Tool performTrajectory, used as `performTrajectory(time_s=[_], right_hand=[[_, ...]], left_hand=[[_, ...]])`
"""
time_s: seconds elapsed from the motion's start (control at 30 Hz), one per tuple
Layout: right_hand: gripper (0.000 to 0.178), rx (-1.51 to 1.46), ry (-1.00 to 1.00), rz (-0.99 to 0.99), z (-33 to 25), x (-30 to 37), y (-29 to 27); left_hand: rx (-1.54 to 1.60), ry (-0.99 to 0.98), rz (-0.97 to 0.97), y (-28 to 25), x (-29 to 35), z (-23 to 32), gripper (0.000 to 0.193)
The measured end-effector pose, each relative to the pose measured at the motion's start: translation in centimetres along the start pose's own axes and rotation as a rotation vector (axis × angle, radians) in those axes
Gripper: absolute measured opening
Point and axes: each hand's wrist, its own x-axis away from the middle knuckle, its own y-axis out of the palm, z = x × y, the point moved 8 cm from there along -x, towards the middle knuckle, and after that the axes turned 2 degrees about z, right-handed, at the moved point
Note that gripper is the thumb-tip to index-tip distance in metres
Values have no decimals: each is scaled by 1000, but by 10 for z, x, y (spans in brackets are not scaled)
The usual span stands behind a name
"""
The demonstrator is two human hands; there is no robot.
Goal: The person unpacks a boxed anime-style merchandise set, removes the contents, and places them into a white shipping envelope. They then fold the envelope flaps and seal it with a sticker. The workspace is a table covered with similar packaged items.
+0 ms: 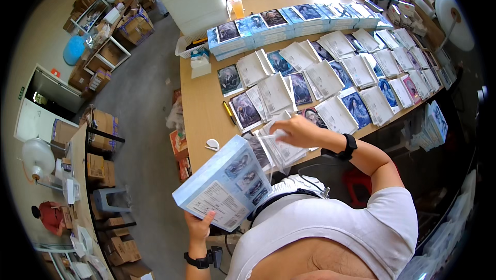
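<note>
A light blue box (214, 176) with small pictures and a white printed panel is tilted in front of my body. My left hand (198, 226) grips its lower edge, thumb on the printed face. To the right of the box, my right hand (297, 131) is closed, fingers bent. Clear plastic film (274, 158) appears to hang from those fingers beside the box. Beneath that hand, white envelopes (333, 114) and dark illustrated cards (245, 110) lie in overlapping rows on the wooden table (199, 109).
Stacked light blue boxes (268, 29) line the table's far side. A yellow marker (229, 113) and a white oval item (212, 145) lie near the left edge. Beyond them stand an orange drink cup (237, 7) and a white basket (191, 44). Other people sit or stand farther off.
</note>
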Motion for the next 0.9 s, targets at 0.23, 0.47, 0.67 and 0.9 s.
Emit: performTrajectory(time_s=[0.23, 0.47, 0.67, 0.9], right_hand=[[8, -135, -106, 359, 21, -9, -19], [10, -1073, 378, 246, 41, -18, 12], [49, -1094, 212, 140, -15, -17, 36], [42, -556, -89, 282, -47, -32, 44]], left_hand=[[222, -3, 16, 0, -10, -2, 62], [265, 45, 43, 14, -15, 17, 64], [284, -25, 39, 13, -32, 7, 61], [346, -55, -27, 15, -33, -3, 65]])
